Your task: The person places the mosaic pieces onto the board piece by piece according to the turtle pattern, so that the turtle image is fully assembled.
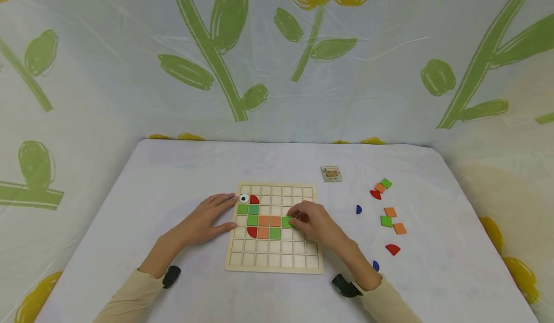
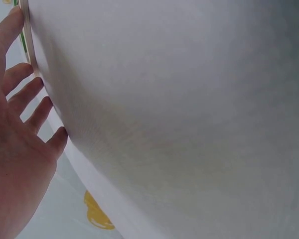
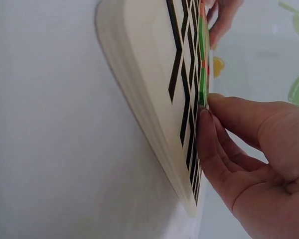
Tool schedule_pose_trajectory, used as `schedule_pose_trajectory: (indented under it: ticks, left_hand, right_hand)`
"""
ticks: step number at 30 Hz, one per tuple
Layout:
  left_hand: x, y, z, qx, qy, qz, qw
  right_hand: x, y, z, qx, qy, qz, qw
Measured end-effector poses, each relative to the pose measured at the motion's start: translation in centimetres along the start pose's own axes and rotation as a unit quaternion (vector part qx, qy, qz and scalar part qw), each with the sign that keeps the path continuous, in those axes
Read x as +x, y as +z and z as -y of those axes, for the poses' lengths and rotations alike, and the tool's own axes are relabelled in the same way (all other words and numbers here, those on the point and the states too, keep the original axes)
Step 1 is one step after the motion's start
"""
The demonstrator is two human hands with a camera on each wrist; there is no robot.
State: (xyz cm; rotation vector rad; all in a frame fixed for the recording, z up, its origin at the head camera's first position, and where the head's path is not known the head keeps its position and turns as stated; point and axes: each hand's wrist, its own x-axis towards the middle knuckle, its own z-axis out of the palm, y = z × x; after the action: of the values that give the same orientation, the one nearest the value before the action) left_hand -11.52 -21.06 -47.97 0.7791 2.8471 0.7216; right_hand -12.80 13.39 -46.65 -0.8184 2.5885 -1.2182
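Observation:
A wooden grid board [image 1: 274, 269] lies on the table, with square tiles and red quarter-round pieces set in its cells. At the end of the row with two orange tiles [image 1: 270, 221] is a green square tile [image 1: 285, 222]. My right hand [image 1: 318, 223] pinches this tile at its right edge between thumb and fingers; the right wrist view shows the fingertips low against the grid. Along the board's left edge my left hand [image 1: 200, 223] rests with fingers spread, touching the rim. A round eye piece [image 1: 244, 198] sits in the upper left, beside a red quarter-round [image 1: 254, 199].
Right of the board lie loose pieces: green squares [image 1: 386, 221], orange squares [image 1: 400, 228], red quarter-rounds [image 1: 393, 249] and blue half-rounds [image 1: 358, 209]. A small picture card [image 1: 331, 173] lies beyond the board's upper right corner. Patterned cloth walls [image 1: 368, 87] surround the table.

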Motion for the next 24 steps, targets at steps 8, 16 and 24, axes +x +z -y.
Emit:
schedule_pose_trajectory:
  ticks: [8,16,24]
  left_hand:
    - [0.0,0.0,-0.1,0.003,-0.012,0.006,0.9999]
    - [0.1,-0.1,-0.2,-0.001,-0.008,0.002,1.0]
    - [0.0,0.1,-0.1,0.002,-0.004,-0.001,1.0]
  right_hand:
    - [-1.0,-1.3,-0.8,0.0,0.009,-0.025,0.9997]
    - [-2.6,-3.4,-1.9,-0.034,0.023,-0.064,0.9971]
    - [-4.6,-5.2,-3.5,-0.071,0.052,-0.097,0.9913]
